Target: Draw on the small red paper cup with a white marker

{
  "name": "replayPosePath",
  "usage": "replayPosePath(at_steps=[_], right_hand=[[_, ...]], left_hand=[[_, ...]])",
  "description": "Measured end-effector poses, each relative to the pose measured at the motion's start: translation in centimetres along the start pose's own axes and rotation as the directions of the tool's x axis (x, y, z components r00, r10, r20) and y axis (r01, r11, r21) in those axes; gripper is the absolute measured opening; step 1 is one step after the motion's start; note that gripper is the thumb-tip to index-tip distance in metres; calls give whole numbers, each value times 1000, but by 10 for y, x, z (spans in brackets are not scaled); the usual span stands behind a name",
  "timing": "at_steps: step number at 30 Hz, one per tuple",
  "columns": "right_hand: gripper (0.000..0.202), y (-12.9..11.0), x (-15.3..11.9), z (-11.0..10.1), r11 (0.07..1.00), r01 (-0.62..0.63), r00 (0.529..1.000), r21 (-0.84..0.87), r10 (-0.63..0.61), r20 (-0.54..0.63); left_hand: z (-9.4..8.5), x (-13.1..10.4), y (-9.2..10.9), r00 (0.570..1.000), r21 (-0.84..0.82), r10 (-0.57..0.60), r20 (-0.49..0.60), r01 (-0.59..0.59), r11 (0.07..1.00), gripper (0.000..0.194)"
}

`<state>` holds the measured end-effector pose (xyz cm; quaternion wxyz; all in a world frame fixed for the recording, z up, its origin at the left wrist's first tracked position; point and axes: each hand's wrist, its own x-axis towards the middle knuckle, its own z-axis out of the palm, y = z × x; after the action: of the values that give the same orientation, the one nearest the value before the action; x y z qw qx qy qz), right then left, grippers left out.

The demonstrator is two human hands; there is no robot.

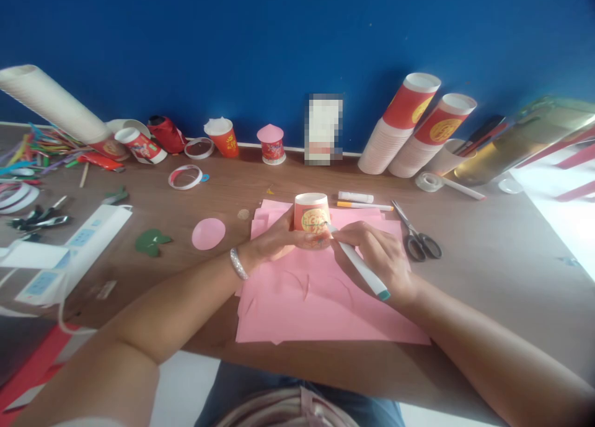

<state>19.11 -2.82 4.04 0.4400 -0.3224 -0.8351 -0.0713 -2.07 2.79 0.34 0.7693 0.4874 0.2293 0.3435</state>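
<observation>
The left grip (pixel 281 236) clasps the paper cup (pixel 310 211). The right grip (pixel 375 248) pinches the marker (pixel 360 266) — cup at its ten o'clock, tip at the cup's face, barrel slanting toward five.

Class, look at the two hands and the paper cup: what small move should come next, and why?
Probably the right hand should draw a short stroke with the marker on the paper cup: it is aimed at the cup's printed front, and the left hand grips the cup.
</observation>
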Motion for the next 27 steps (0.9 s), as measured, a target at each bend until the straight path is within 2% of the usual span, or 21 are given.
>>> replayPosePath(at_steps=[8, 15, 22, 27], right_hand=[[22, -1, 3, -3, 1000, -7, 1000, -6, 7, 12], [22, -2, 3, -3, 999, -27, 999, -19, 28, 22], [21, -3, 3, -3, 999, -35, 999, -26, 35, 18], [22, -2, 3, -4, 1000, -29, 999, -4, 29, 25]], left_hand=[[-5, 0, -5, 1000, -68, 0, 16, 1, 998, 50], [0, -1, 0, 1000, -74, -24, -2, 24, 997, 40], [-2, -1, -2, 999, -95, -3, 44, 7, 995, 44], [-4, -2, -3, 999, -69, -7, 33, 9, 998, 42]])
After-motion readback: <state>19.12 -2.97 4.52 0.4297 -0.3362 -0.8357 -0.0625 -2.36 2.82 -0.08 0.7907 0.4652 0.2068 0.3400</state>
